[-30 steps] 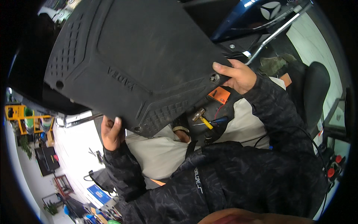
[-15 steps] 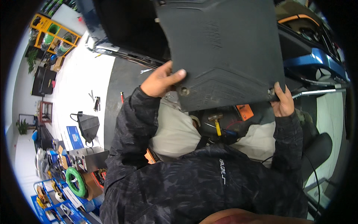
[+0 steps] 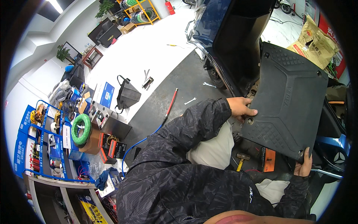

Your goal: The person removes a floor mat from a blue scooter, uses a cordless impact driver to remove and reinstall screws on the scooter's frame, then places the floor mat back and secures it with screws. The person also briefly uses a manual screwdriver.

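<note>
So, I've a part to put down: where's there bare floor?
White floor shows bare between the black armchair and the dark strapped bag. Dark mat also lies bare between that floor's edge and the silver spanners. It's crowded by the black panel, where the hammer and orange-and-black box lie, and around the green coil at left.

Head view: single wide fisheye, left one of a head-worn pair. Looks down from above the left hand (image 3: 240, 107) and right hand (image 3: 303, 168), aim falling left of both, so they sit right of centre. Range to hands: close; jacket (image 3: 209, 186) close too, lower in frame. Field reaches far left of the hands, up to a ceiling light (image 3: 55, 5). Straight edges bow; rim dark.
</note>
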Motion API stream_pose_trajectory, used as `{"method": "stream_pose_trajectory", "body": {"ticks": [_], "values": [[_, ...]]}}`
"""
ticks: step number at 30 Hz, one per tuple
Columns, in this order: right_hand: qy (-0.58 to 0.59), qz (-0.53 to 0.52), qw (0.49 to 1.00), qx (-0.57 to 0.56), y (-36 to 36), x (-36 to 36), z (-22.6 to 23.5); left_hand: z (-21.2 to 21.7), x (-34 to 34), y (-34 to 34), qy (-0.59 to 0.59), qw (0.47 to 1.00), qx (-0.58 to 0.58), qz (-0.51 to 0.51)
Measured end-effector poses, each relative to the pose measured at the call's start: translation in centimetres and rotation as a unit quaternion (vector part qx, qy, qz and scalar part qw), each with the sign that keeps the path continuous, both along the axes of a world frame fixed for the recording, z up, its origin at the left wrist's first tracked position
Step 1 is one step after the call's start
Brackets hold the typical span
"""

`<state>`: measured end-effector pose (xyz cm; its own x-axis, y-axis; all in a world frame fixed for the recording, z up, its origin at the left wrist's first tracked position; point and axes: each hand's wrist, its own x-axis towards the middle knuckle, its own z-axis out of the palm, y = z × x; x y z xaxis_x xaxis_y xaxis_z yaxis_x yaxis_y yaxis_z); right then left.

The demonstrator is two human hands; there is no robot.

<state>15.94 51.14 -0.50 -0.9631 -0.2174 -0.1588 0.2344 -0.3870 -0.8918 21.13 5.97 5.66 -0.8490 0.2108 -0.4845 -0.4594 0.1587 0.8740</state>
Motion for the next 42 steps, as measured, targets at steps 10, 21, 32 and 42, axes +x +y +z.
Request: {"method": "stream_pose_trajectory", "body": {"ticks": [10, 21, 32, 42], "values": [[0.023, -0.001, 0.998, 0.063, -0.7, 1.0, 1.1, -0.7, -0.5, -0.8, 0.012, 0.998, -0.060, -0.013], [0.035, -0.030, 0.996, 0.082, -1.6, 2.4, 2.5, 0.0, 0.2, 0.6, 0.057, 0.996, 0.016, 0.069], [0.090, -0.024, 0.988, 0.125, -1.1, 2.3, 2.2, -0.9, -0.5, 1.2, 0.147, 0.982, -0.060, 0.098], [0.092, -0.002, 0.978, 0.186, -8.3, -5.9, 4.3, -9.9, -14.8, -1.4, 0.137, 0.950, -0.256, 0.116]]}}
